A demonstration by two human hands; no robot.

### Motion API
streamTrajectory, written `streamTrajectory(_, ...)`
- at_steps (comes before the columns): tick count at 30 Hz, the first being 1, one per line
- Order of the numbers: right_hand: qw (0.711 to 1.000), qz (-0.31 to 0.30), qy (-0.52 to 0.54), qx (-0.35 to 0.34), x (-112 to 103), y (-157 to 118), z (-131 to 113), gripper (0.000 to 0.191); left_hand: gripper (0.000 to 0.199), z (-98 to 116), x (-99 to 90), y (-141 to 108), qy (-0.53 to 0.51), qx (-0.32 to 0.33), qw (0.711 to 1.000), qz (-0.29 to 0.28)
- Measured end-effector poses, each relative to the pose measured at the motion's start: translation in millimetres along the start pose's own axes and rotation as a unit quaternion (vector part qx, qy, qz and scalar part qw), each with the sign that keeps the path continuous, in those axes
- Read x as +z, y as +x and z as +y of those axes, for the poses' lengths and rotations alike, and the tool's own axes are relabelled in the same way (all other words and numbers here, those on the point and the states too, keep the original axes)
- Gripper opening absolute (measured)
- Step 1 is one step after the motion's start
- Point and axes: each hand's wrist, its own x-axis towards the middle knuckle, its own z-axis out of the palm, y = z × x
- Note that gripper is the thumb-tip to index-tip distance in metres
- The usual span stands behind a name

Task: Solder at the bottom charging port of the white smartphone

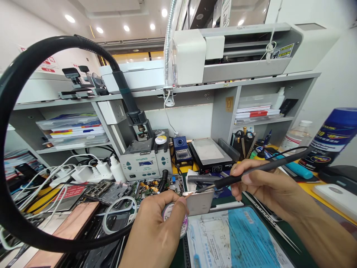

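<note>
My left hand [158, 227] is closed around a small spool of desoldering braid [168, 212], which has a white and pink label. A short copper-coloured end [189, 195] sticks out past my thumb and index finger. My right hand [262, 182] grips a black soldering iron [237, 178] like a pen, its cable trailing back over the hand. The iron's tip points left and sits at or very near the copper end; whether they touch I cannot tell. Behind the tip stands a pale, flat rectangular object [200, 203]. Below lies a blue and white printed sheet [234, 238].
A hot-air station [146, 163] stands at the back, its thick black hose [41, 242] looping across the left. Circuit boards [147, 186] lie before it. Tweezers [275, 225] rest at right, near a blue spray can [329, 137]. A heating plate [213, 154] sits behind my hands.
</note>
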Motion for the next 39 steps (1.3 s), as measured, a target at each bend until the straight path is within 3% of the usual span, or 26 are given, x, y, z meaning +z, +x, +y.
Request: streamTrajectory(39, 1.0, 0.002, -0.002, -0.006, -1.0, -1.4, 1.6, 0.007, 0.037, -1.0, 1.0, 1.2, -0.003, 0.007, 1.0, 0.005)
